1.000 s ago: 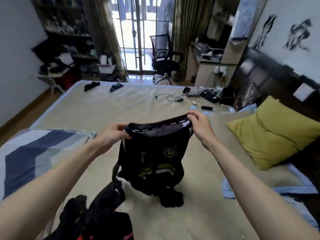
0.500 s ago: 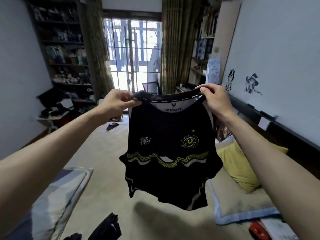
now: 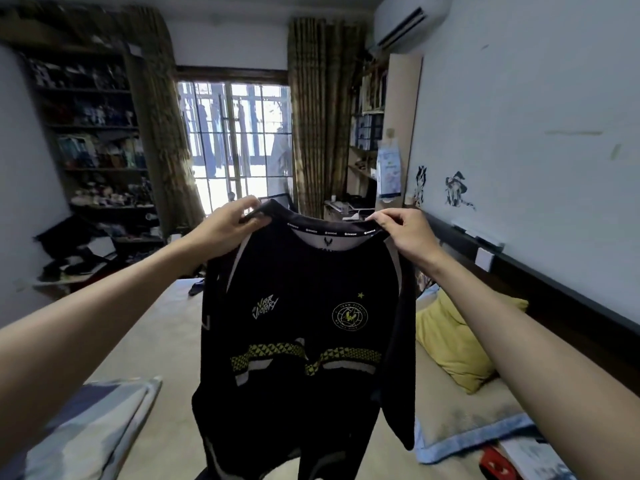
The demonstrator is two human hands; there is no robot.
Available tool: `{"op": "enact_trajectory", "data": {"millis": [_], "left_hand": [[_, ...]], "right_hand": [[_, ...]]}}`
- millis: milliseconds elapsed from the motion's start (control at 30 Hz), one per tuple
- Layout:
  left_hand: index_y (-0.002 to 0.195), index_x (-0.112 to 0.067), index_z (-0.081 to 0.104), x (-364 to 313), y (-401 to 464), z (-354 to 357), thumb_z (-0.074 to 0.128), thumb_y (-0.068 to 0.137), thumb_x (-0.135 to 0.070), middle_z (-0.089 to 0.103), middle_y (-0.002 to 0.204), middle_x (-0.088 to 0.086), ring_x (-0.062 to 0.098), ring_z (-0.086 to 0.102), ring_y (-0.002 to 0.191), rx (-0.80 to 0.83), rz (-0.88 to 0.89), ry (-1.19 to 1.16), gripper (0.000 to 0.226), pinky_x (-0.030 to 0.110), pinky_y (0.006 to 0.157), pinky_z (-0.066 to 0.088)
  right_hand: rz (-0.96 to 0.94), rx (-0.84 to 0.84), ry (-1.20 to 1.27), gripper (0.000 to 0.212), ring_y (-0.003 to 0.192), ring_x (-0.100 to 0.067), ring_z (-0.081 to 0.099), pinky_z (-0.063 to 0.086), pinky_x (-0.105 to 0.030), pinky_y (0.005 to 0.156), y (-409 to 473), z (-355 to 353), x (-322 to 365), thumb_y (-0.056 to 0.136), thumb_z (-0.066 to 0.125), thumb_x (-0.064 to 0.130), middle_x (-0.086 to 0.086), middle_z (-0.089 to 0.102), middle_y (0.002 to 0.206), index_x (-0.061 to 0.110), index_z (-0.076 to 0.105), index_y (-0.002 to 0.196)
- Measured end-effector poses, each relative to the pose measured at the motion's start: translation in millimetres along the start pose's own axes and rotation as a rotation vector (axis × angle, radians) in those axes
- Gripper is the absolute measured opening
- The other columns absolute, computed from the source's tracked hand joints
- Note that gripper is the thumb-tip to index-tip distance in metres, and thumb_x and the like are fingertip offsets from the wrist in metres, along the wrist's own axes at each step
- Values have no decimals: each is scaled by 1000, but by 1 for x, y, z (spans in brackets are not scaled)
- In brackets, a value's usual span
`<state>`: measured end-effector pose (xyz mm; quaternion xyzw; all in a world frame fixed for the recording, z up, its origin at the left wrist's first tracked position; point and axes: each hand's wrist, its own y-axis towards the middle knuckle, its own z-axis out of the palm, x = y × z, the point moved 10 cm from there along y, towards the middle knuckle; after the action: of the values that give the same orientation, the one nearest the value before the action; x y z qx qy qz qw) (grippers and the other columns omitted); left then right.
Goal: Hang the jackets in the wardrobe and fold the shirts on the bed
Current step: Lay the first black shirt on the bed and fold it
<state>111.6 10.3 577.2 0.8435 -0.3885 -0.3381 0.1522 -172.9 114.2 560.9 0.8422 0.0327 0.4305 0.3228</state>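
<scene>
Two bare hands hold one garment up in the air above the bed. The left hand pinches the left end of the collar, fingers curled over the fabric, and the right hand pinches the right end the same way, the two hands held apart so that the neckline stretches between them. The thing they grip is a single black jersey, hanging front-on and full length with both sleeves dangling. Inside the collar runs a black tape printed with a small repeated word, too fine to read, above a small winged logo. On the chest sit two prints: a slanted script that looks like "Veni Victory" on one side, not sharp enough to be sure, and on the other a round crest with ringed lettering that is too small to make out, topped by one yellow star. One band of yellow-and-black triangles with white edging crosses the middle. Beyond the jersey, one yellow pillow lies on the bed to the right, and one blue-and-grey striped folded blanket lies at the left. Two ink-style figure decals mark the right wall, with one air conditioner above.
</scene>
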Motion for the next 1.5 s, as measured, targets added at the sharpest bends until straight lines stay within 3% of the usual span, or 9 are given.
{"op": "enact_trajectory", "data": {"millis": [233,433,567,700,833,1033,1167,1300,1500], "left_hand": [[95,-13,67,-5,-5,2,60,99,-28,68,88,5,10,58,78,37,-7,-28,17,32,75,45],[83,-29,64,-15,-20,-8,61,99,-28,66,67,-24,-11,57,63,72,-46,-110,16,14,62,42],[100,-20,71,-22,-41,-13,62,98,-35,74,90,9,20,71,84,162,-36,-216,18,48,80,55],[106,-17,71,-27,-78,-7,66,93,-44,76,98,6,20,74,92,277,-13,-317,31,37,83,59],[105,-14,71,-33,-114,4,71,81,-59,76,93,6,16,74,86,366,7,-353,51,25,75,59],[104,-5,69,-56,-171,12,61,88,-8,76,93,14,22,73,87,536,10,-486,18,28,77,60],[73,-18,62,-66,-212,20,67,86,-1,59,65,1,8,56,59,680,3,-732,23,11,55,45],[87,-9,62,-34,-230,78,85,78,-24,63,77,9,10,63,72,796,-225,-970,29,16,66,53],[103,-10,61,117,-245,252,79,76,-56,71,101,26,29,68,91,829,-593,-697,57,42,83,50]], "right_hand": [[28,166,-14,16,84,10,65,45,-5,75,-17,2,4,92,74,32,7,76,96,19,79,101],[101,243,21,48,77,-21,69,51,-38,78,-32,-3,1,75,84,52,-14,76,86,7,80,92],[153,363,65,45,102,-32,73,54,-43,100,-60,-1,9,76,86,44,-11,79,104,10,80,106],[272,641,24,52,111,-33,70,52,-42,105,-116,14,1,71,92,33,-17,75,114,6,75,113],[405,680,-91,102,131,-26,59,46,-44,113,-151,10,-27,55,98,52,-8,64,137,7,56,137],[286,788,79,30,97,-17,73,53,-26,87,-207,-11,50,76,87,17,-3,78,100,9,77,102],[213,947,351,31,83,-12,72,56,-23,76,-250,-11,90,73,78,-3,3,76,91,18,80,96],[543,925,403,27,89,-17,75,58,-24,77,-263,23,2,85,71,-9,-9,78,102,8,78,105],[763,734,42,29,82,-6,59,42,-29,76,-294,103,-226,90,76,41,10,66,84,12,75,88]]}}
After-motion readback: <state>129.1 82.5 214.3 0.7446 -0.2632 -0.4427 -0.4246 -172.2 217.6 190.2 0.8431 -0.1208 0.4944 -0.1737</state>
